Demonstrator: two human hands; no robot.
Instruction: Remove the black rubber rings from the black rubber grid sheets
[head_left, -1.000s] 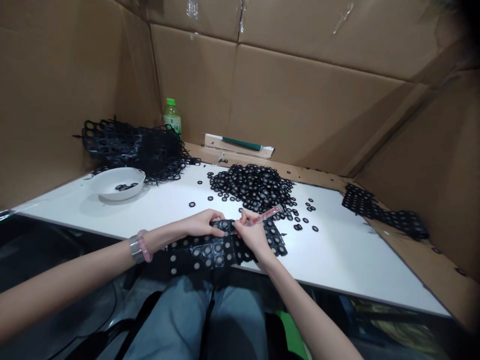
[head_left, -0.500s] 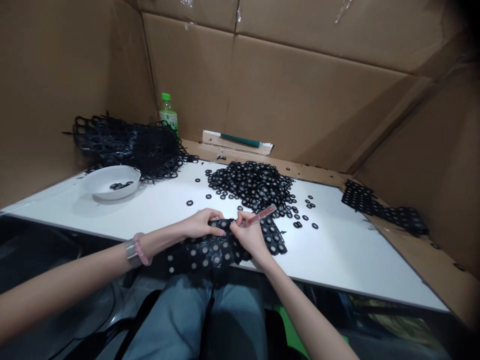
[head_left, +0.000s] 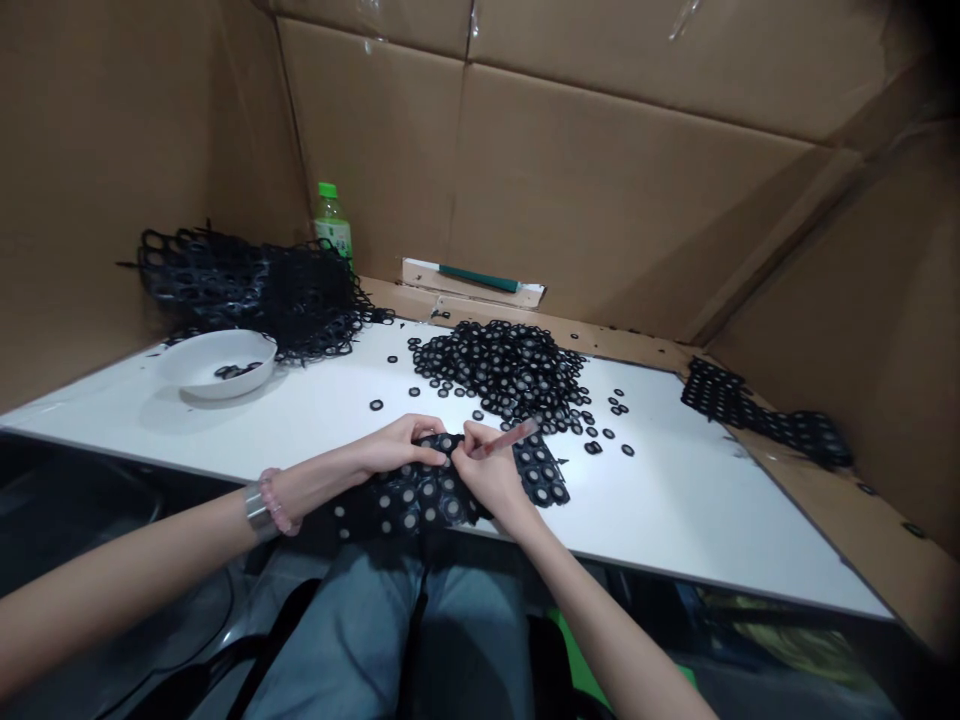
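Observation:
A black sheet dotted with pale discs (head_left: 409, 498) hangs over the table's front edge above my lap. My left hand (head_left: 401, 446) grips its upper edge between thumb and fingers. Close beside it, my right hand (head_left: 491, 470) holds a reddish translucent pen-like tool (head_left: 513, 436), whose tip is hidden at the sheet. More of the dotted black material (head_left: 541, 474) lies on the table just right of my right hand. Behind the hands is a large pile of small black rings with pale centres (head_left: 510, 368).
At the left stand a white bowl (head_left: 217, 365) with a few black pieces, a tangled black mesh heap (head_left: 262, 290) and a green-capped bottle (head_left: 333, 226). Loose rings lie around the pile. Another dotted sheet (head_left: 757, 412) is at the right, and cardboard walls surround the table (head_left: 675, 510).
My right hand and the pen-like tool have shifted slightly left, closer to my left hand. The whole view has also moved slightly. Both hands keep their grips.

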